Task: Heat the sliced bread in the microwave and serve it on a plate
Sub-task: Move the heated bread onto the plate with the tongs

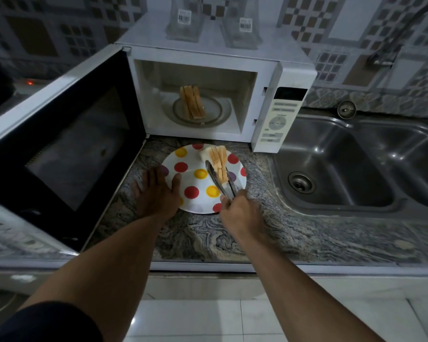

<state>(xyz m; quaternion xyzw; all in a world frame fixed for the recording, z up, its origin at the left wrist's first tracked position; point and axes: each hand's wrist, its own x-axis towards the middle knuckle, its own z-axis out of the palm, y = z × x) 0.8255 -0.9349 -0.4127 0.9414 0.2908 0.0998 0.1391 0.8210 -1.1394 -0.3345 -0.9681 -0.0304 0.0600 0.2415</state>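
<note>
there is one microwave [289, 77]. on its top stand two clear containers, one left container [184, 21] and one right container [242, 25], each with one label. the bread slices are in two groups: one bread group [192, 102] inside the microwave, one bread group [218, 161] on the plate; the slices in each group i cannot count. there is one plate [192, 156], one tongs [220, 183], two hands, the left hand [156, 193] and the right hand [240, 211], one sink [331, 149] with one drain [302, 182], and one tap [405, 28].
</note>
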